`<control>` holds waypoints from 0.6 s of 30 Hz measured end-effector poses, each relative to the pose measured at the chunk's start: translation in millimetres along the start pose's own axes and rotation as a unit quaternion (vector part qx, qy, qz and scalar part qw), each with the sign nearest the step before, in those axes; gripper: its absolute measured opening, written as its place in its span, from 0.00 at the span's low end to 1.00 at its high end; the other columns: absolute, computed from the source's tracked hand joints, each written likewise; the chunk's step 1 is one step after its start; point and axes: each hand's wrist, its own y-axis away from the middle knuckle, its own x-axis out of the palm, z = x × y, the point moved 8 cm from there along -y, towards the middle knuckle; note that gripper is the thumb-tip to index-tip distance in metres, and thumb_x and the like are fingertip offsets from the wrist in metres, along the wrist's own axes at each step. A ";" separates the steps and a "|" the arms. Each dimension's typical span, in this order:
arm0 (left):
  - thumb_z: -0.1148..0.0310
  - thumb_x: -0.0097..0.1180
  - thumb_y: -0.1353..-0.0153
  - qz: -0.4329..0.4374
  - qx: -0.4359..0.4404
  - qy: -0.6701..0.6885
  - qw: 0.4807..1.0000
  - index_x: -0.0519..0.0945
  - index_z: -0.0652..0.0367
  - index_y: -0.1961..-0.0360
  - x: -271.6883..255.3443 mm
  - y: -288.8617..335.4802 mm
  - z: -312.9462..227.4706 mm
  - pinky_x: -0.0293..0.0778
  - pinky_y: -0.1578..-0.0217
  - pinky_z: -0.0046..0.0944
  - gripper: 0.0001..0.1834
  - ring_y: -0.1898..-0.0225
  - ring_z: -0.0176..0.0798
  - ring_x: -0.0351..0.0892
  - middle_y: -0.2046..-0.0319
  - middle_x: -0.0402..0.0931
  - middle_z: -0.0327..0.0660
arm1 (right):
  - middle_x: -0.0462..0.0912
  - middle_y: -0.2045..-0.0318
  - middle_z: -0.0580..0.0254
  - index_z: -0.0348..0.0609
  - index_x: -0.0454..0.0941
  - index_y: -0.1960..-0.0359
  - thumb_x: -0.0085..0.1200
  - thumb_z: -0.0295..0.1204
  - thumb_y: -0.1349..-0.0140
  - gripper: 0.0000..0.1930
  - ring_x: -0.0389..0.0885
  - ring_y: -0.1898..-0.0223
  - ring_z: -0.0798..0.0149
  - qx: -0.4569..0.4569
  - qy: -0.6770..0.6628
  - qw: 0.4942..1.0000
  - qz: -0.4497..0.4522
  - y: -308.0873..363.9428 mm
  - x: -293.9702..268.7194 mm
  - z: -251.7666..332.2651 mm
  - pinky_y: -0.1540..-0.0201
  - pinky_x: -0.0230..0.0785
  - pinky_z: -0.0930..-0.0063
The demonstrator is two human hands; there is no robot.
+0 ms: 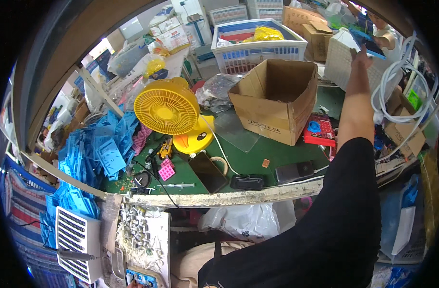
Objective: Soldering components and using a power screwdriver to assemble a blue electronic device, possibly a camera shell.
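Note:
My right arm, in a black sleeve, stretches to the far right. There my right hand [360,58] grips the lower edge of a blue plastic panel [368,44] with a dark face, above a white woven-sided basket [342,60]. At the lower edge, only some fingers of my left hand [134,284] show, beside a blue panel [143,278] lying in a small holder. What those fingers do is hidden. Close by are a metal tray [117,263], a scatter of small metal parts [135,225] on a white board, and a dark pen-like tool [75,255] across a white rack [78,230].
Blue panels [111,156] are heaped at left. A yellow fan [166,108], an open cardboard box [272,105], a phone [207,173] and a power bank [295,172] stand or lie on the green bench. White tubing [387,91] hangs at right near another person [385,36].

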 end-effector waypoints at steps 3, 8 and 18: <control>0.67 0.58 0.30 0.023 -0.013 -0.051 0.998 0.83 0.64 0.46 -16.2 -4.4 -6.2 0.79 0.66 0.36 0.16 0.63 0.37 0.82 0.59 0.84 0.48 | 0.76 0.46 0.41 0.33 0.67 0.40 0.62 0.19 0.41 0.27 0.86 0.57 0.43 -0.020 -0.023 0.998 -0.058 11.7 -4.1 1.8 0.63 0.91 0.51; 0.64 0.61 0.32 0.007 0.057 -0.083 0.995 0.84 0.63 0.49 -12.2 5.0 -51.3 0.78 0.72 0.36 0.16 0.71 0.39 0.83 0.63 0.84 0.48 | 0.77 0.50 0.36 0.22 0.70 0.47 0.56 0.12 0.40 0.19 0.87 0.59 0.41 -0.052 -0.071 0.994 -0.063 -8.8 -11.3 -9.3 0.60 0.91 0.50; 0.77 0.54 0.33 -0.056 0.144 0.004 0.988 0.78 0.68 0.46 -38.2 15.6 -142.7 0.68 0.69 0.31 0.15 0.66 0.32 0.77 0.56 0.75 0.44 | 0.84 0.53 0.46 0.27 0.76 0.51 0.53 0.22 0.33 0.12 0.83 0.45 0.45 0.308 -0.164 0.862 0.367 269.2 96.5 -80.7 0.43 0.82 0.64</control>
